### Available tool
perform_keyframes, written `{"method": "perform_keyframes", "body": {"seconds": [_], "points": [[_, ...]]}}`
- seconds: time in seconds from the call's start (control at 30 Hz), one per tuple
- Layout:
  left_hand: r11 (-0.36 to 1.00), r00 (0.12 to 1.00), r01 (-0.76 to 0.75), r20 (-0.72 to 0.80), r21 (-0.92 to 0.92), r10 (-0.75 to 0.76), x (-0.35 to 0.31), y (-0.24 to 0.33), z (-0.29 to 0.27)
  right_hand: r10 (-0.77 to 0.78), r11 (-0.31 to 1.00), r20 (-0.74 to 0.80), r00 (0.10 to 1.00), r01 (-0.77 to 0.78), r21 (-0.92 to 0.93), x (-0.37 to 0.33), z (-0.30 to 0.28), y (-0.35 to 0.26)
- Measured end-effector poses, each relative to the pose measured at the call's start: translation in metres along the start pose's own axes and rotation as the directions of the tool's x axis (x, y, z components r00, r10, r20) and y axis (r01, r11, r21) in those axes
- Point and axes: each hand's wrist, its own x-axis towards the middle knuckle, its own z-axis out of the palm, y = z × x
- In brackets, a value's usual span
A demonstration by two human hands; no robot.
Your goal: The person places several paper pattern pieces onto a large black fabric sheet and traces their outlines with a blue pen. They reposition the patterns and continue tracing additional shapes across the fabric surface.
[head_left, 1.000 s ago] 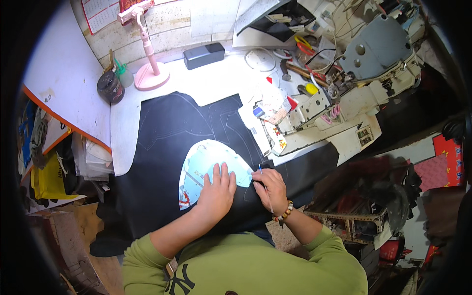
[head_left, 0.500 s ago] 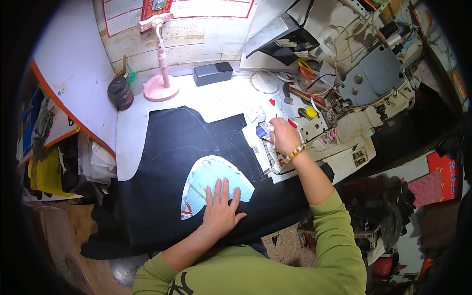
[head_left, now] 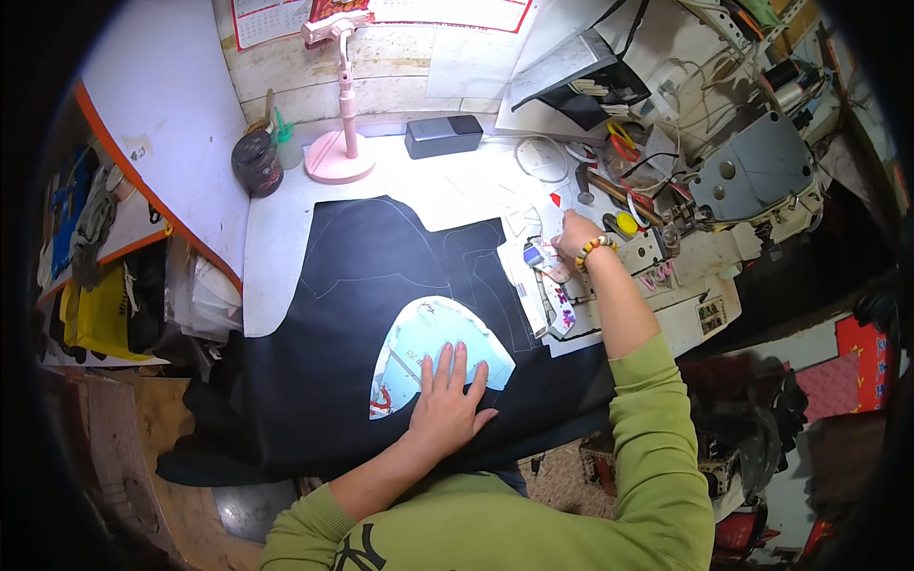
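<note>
My left hand (head_left: 447,404) lies with fingers spread on a light-blue pattern piece (head_left: 405,328) with a rounded top and worn white edges. Under it spreads black sheet material (head_left: 305,381), marked with thin pale outlines. My right hand (head_left: 579,238), wearing a beaded bracelet, is over a pile of white paper pattern pieces (head_left: 519,276) at the material's right edge. Its fingers are drawn together and pointing down; what they hold, if anything, is hidden. Below that hand lies a white strip with purple patches (head_left: 564,312).
A sewing machine (head_left: 752,176) stands at the right. Near it lie a hammer (head_left: 584,181) and a yellow round object (head_left: 626,223). At the back are a pink stand (head_left: 341,157), a black box (head_left: 444,136) and a dark jar (head_left: 257,162). An orange-edged panel (head_left: 157,205) bounds the left.
The whole view has shifted, so the table appears farther right. My right hand has moved slightly away from me over the paper pieces, uncovering the purple-patched strip. My left hand stays on the light-blue piece.
</note>
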Motion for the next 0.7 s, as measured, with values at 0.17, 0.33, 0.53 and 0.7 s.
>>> {"method": "perform_keyframes", "body": {"seconds": [0.17,0.33,0.53,0.7], "points": [[1.0,1.0,0.005,-0.006,-0.017,-0.005,0.001,0.001,-0.001,0.015,1.0,-0.034,0.999,-0.016,-0.026,0.014,0.008,0.006],[1.0,1.0,0.013,-0.017,-0.027,-0.013,0.0,0.001,0.0,0.02,0.999,0.041,0.999,-0.021,0.024,0.024,0.006,0.012],[0.999,1.0,0.006,-0.031,-0.034,-0.007,0.0,0.0,0.002,0.109,0.994,0.048,0.993,-0.109,-0.004,0.033,-0.002,0.009],[0.999,1.0,0.017,-0.015,-0.042,-0.018,0.001,0.001,0.0,0.211,0.978,0.098,0.973,-0.21,-0.022,0.046,-0.006,0.013]]}}
